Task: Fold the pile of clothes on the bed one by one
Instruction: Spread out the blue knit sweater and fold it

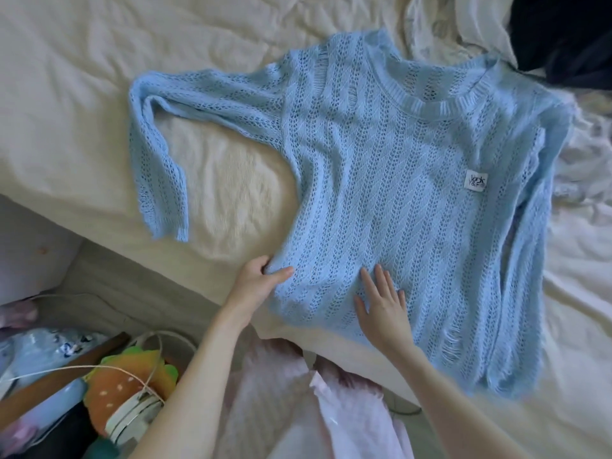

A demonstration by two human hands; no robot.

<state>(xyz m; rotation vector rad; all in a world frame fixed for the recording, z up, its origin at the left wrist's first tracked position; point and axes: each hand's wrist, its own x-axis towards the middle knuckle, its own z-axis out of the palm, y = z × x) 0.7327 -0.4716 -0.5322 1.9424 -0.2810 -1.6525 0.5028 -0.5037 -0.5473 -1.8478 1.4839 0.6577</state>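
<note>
Light-blue open-knit sweater [390, 193] lies flat on the bed [66, 94], neckline at the far side, hem toward the near edge. Loose mesh weave with vertical ribbing, ribbed collar, frayed ladder-like gaps at the hem and shoulder. Small white label [477, 181] stitched on the right of the chest (text too blurred to read). The left sleeve [155, 154] runs out left, then bends down toward the near side; the right sleeve lies straight along the body's right edge.

Bedding is cream, soft and wrinkled. Rumpled pale clothes [589, 154] and something dark [569, 38] sit at the far right.

Left hand [260, 281]: the grip is pinching the sweater's left side edge near the hem, thumb on top, fingers curled under the knit. Right hand [381, 303]: flat, fingers straight and slightly spread, palm down on the lower front of the sweater, holding nothing.

Off the bed at near left: a burger-shaped plush [126, 385], white cable [66, 371], mixed clutter. Pink fabric [281, 409] at the near centre.
</note>
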